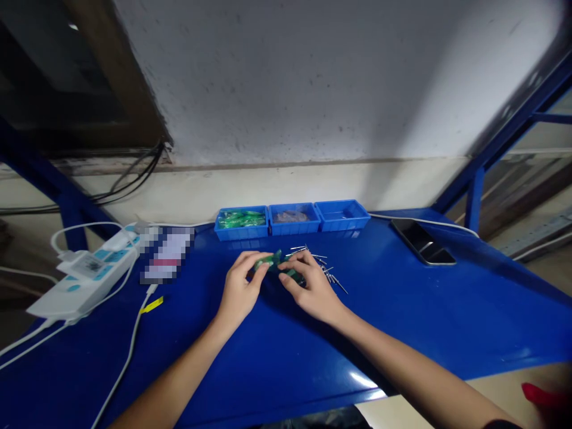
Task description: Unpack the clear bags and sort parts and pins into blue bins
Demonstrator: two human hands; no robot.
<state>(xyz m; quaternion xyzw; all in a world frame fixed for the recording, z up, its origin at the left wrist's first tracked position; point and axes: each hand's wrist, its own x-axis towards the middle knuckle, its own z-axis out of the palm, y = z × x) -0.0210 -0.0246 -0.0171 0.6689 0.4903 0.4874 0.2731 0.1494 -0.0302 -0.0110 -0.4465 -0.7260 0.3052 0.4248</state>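
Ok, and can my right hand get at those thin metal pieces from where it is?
Probably yes: the thin metal pieces lie right beside the right hand, with no barrier visible, though its fingers appear busy with green material.

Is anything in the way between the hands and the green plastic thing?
No, nothing I can see: the left hand and the right hand both touch the green plastic. Some thin metal rods lie beside the right hand, but not in between.
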